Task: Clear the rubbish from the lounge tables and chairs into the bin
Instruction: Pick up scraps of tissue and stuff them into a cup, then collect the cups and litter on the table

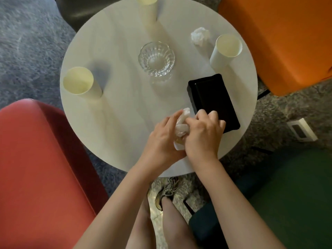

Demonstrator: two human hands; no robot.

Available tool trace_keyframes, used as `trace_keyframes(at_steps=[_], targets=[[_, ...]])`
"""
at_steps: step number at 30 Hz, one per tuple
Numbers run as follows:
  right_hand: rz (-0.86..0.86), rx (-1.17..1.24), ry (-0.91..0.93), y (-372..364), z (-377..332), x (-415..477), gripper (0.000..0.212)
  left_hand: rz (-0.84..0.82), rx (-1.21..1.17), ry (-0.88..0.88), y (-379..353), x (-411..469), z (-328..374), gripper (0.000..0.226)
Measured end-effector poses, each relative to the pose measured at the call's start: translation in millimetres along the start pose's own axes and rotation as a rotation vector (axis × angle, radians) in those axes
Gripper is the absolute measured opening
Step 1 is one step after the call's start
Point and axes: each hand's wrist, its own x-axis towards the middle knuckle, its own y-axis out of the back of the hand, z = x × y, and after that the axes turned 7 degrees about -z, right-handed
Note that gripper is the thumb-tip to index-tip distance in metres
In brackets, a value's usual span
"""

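No writing, label, brand or number can be read anywhere in view. The black box (213,101) just beyond the right hand (203,135) has a plain dark top. The crumpled paper (181,126) gripped between that hand and the left hand (161,141) is plain white, and the white device (301,129) on the floor, well off to the right hand's right, has a dark panel too blurred to read.
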Motion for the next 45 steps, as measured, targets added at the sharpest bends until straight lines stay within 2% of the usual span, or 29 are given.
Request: trace_keyframes(at_steps=[2, 4, 10, 15, 22, 24, 29, 33, 36, 39, 42, 45], targets=[[-0.104, -0.048, 0.047, -3, -1, 4, 0.015, 0.013, 0.007, 0.004, -3, 0, -3, 0.087], [-0.180, -0.046, 0.119, -2, 0, 7, 0.014, 0.031, 0.017, 0.006, -5, 1, -5, 0.082], [-0.271, 0.184, 0.235, 21, 15, -2, 0.022, 0.092, 0.055, 0.032, -1, 6, -7, 0.070], [-0.438, -0.039, 0.370, 19, 9, 2, 0.028, 0.111, 0.058, 0.049, 3, 9, -9, 0.071], [-0.584, -0.033, 0.391, 7, 5, 20, 0.039, 0.160, 0.038, 0.054, 8, 14, -15, 0.065], [-0.535, 0.072, 0.422, 9, 6, 23, 0.042, 0.187, 0.045, 0.057, 11, 17, -17, 0.066], [-0.164, 0.315, 0.441, 19, 0, 25, 0.044, 0.349, 0.065, 0.140, 40, 26, -28, 0.069], [-0.124, 0.395, 0.339, 18, -6, 33, 0.045, 0.481, 0.064, 0.225, 69, 33, -40, 0.069], [-0.130, 0.436, 0.277, 14, -9, 39, 0.045, 0.478, 0.035, 0.263, 78, 37, -44, 0.073], [-0.127, 0.474, 0.249, 10, -12, 40, 0.044, 0.432, 0.073, 0.248, 78, 37, -41, 0.088], [-0.079, 0.527, 0.209, 12, -13, 42, 0.038, 0.460, 0.185, 0.202, 79, 38, -24, 0.093], [0.036, 0.594, 0.181, 28, -12, 45, 0.029, 0.507, 0.277, 0.033, 85, 42, 6, 0.076]])
